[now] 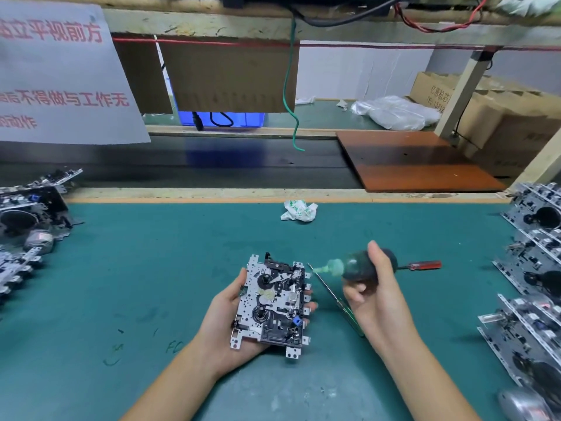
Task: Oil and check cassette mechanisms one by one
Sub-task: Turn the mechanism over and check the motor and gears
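Left hand (230, 317) cradles the cassette mechanism (271, 305) at lower centre, fingers curled under its edges, while the right hand (368, 287) grips the dark oil bottle (356, 267), its pale green nozzle aimed at the mechanism but just short of it. Risk: too hard a squeeze could flood the reels, or the loosely cupped plate could tip. A green-handled screwdriver (337, 299) lies under the nozzle path, a red-handled screwdriver (423, 265) behind the bottle; mechanism stacks (534, 268) line both frame edges, crumpled wrapper (299, 210) upper centre.

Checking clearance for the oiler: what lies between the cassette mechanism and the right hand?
Head view: a thin green-handled screwdriver lies on the mat between the cassette mechanism and the right hand.
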Tool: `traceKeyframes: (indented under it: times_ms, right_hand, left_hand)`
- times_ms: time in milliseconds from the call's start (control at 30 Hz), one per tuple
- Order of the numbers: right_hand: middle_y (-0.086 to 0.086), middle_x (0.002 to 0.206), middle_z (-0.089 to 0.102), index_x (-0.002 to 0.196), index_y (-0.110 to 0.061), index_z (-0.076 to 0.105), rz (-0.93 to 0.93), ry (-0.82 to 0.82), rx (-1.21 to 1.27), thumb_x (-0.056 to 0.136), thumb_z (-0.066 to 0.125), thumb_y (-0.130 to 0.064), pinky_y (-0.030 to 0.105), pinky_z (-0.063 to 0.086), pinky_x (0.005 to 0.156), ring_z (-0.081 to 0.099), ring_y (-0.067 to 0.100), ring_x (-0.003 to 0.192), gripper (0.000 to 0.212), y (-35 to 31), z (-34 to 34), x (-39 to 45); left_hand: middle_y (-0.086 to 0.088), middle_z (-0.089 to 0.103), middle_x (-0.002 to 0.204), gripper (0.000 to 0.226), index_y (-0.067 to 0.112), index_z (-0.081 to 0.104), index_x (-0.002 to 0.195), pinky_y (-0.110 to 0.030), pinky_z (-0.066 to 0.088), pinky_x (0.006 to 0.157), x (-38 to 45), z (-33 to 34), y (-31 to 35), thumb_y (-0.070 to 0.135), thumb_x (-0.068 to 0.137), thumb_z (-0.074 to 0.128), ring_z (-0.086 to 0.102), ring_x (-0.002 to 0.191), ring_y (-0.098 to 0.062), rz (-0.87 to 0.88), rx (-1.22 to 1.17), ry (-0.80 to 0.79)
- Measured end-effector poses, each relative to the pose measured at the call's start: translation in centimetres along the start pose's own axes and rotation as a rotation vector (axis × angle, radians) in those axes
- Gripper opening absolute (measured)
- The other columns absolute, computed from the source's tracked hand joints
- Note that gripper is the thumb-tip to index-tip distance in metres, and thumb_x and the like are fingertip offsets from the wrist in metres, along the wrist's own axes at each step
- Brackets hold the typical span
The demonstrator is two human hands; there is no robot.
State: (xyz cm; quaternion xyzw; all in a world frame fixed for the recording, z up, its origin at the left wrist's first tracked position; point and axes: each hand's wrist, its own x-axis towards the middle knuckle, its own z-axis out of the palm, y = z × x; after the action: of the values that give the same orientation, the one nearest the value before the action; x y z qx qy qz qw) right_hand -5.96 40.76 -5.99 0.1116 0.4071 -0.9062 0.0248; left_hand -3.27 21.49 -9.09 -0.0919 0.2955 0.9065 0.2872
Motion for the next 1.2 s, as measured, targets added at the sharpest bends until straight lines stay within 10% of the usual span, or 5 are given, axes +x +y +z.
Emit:
traceKeyframes:
  times_ms: [300,1200]
  right_hand:
    - [0.001,0.054,0.056,0.064,-0.015,0.055,-0.266,0.04,-0.279,0.066,0.067,-0.042,0.019,0.033,0.033,0.047,0.009,0.041,0.03,0.28,-0.47,-0.14]
    - [0.0,0.057,0.059,0.07,-0.009,0.056,-0.303,0.097,-0.405,0.076,0.065,-0.036,0.022,0.045,0.04,0.056,0.01,0.049,0.028,0.81,-0.45,-0.08]
  left_hand:
    - [-0.031,0.053,0.13,0.065,-0.004,0.062,0.12,-0.056,0.045,0.097,-0.14,0.1,0.0,0.049,0.088,0.042,0.056,0.114,-0.048,-0.007,-0.001,0.027]
    - [-0.032,0.055,0.126,0.064,-0.005,0.065,0.115,-0.061,0.045,0.091,-0.16,0.23,-0.08,0.048,0.086,0.044,0.057,0.109,-0.05,-0.025,-0.051,0.026]
